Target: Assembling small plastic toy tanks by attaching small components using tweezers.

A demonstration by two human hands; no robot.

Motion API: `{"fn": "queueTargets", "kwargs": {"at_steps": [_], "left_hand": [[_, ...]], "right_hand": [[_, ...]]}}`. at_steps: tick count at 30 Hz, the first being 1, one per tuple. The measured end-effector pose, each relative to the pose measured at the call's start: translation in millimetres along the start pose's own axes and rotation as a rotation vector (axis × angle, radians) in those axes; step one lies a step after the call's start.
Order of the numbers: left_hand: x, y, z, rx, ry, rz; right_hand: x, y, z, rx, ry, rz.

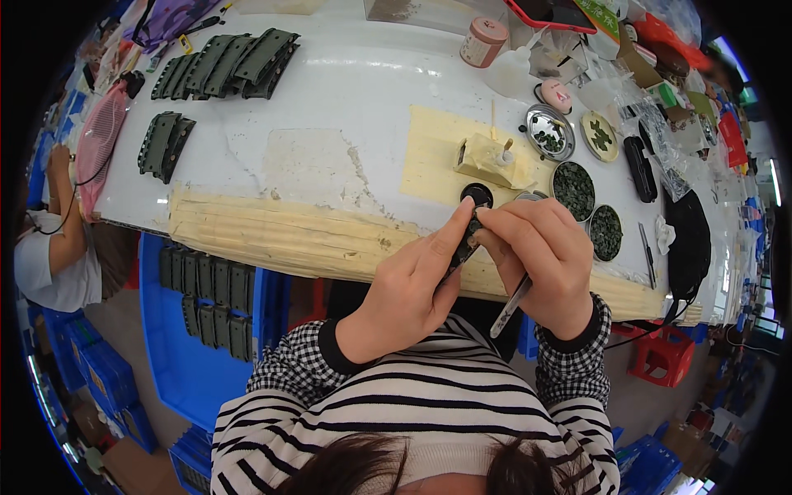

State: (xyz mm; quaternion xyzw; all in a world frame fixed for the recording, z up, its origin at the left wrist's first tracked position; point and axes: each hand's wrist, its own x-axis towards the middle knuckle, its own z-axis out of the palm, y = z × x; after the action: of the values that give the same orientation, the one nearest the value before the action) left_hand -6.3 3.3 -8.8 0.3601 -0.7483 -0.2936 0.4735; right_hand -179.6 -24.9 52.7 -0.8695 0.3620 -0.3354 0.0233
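Dark plastic, that is what the head view has at centre: a small black part [464, 247] pinched between both hands just off the near edge of the white bench [346, 91]. The left hand [408, 289] clamps it from seven o'clock, thumb stretched up along its side; the right hand [540, 260] closes on its top end with thumb and forefinger together, and metal tweezers [510, 307] lie tucked under the palm, tips pointing down to seven o'clock.

At twelve o'clock from the part sit a black ring [477, 195] and a tan block [487, 161] on the yellowed tape patch. Round tins of tiny dark green pieces [572, 190] stand at two o'clock, close to the right knuckles.

The worry here, as I judge it: the part hangs over open air, not over the bench, so a slack pinch could drop it towards the lap or floor. The tweezers ride loosely too and could slide out. A wide swing of the right wrist might clip the nearest tin and scatter its pieces
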Motion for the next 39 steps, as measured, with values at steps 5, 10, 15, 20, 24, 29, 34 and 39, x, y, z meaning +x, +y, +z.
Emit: {"fn": "queueTargets", "kwargs": {"at_steps": [5, 10, 15, 20, 24, 29, 34, 39], "left_hand": [[-1, -2, -1, -0.215, -0.033, -0.117], [-10, -13, -2, -0.601, -0.075, -0.265], [-11, -16, -3, -0.641, -0.037, -0.243], [-10, -15, -3, -0.638, -0.039, -0.221], [-12, -16, -3, -0.608, -0.024, -0.203], [-15, -18, -2, -0.530, -0.028, -0.173], [-17, -17, 2, -0.574, 0.006, -0.160], [-12, -15, 0, -0.693, -0.013, -0.161]], "right_hand": [[-2, -3, 3, 0.086, 0.115, 0.140], [-8, -6, -3, 0.138, 0.190, 0.273], [-12, -3, -2, 0.133, 0.176, 0.265], [-12, 0, -3, 0.127, 0.153, 0.205], [-10, 1, -4, 0.118, 0.110, 0.167], [-7, 0, -8, 0.065, 0.058, 0.119], [-5, -5, -10, 0.052, 0.039, 0.106], [-4, -6, -14, 0.045, 0.024, 0.108]]}}
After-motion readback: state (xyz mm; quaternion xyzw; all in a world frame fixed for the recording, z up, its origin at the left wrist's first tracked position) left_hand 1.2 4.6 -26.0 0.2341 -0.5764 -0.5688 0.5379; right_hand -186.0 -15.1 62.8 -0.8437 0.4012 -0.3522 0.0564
